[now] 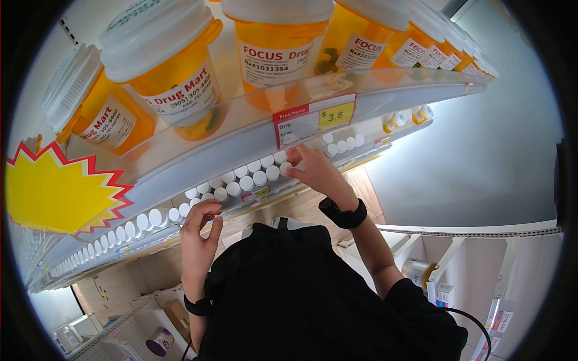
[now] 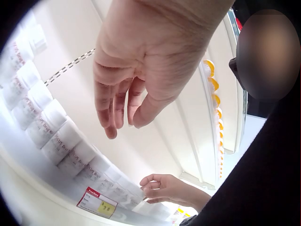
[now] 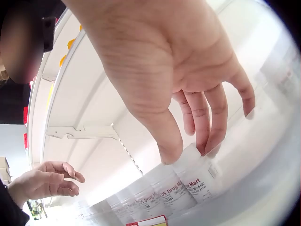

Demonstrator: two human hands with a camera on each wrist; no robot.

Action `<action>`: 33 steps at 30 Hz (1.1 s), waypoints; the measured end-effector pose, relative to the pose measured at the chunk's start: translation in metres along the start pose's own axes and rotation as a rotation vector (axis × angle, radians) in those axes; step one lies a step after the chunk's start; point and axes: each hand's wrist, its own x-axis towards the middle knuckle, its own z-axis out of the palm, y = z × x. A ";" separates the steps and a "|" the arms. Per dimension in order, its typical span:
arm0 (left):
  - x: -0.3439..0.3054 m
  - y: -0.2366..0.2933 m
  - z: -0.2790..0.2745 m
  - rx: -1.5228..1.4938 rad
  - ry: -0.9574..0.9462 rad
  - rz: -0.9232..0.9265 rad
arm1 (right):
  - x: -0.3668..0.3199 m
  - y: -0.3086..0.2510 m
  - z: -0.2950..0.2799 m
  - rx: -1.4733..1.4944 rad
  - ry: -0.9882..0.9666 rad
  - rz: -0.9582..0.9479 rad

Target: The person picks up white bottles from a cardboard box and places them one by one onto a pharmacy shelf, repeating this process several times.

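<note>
White pill bottles with white caps (image 1: 259, 178) stand in rows on the lower shelf. My right hand (image 1: 322, 177) reaches down to the right end of a row. In the right wrist view, its thumb and fingers pinch the cap of the end white bottle (image 3: 197, 186), which stands upright beside its neighbours. Red "Drug Mart" lettering shows on its label. My left hand (image 1: 201, 231) hovers near the row further left, fingers loosely bent and holding nothing. From the left wrist view, that hand (image 2: 150, 61) hangs above the bottle row (image 2: 61, 141), apart from it.
Large orange pill bottles (image 1: 280, 51) line the shelf above, behind a clear lip with a price tag (image 1: 316, 119). A yellow starburst sign (image 1: 57, 189) sticks out at the left. Small orange bottles (image 1: 394, 122) stand further right on the lower shelf. White shelving (image 1: 463, 259) stands behind the person.
</note>
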 end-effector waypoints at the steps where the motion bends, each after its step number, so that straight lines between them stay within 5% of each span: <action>1: 0.000 -0.001 0.000 0.002 0.000 -0.003 | 0.000 0.000 0.000 0.035 0.022 -0.038; 33: 0.001 -0.008 -0.003 0.035 0.003 -0.006 | -0.001 -0.009 -0.001 -0.040 0.038 -0.011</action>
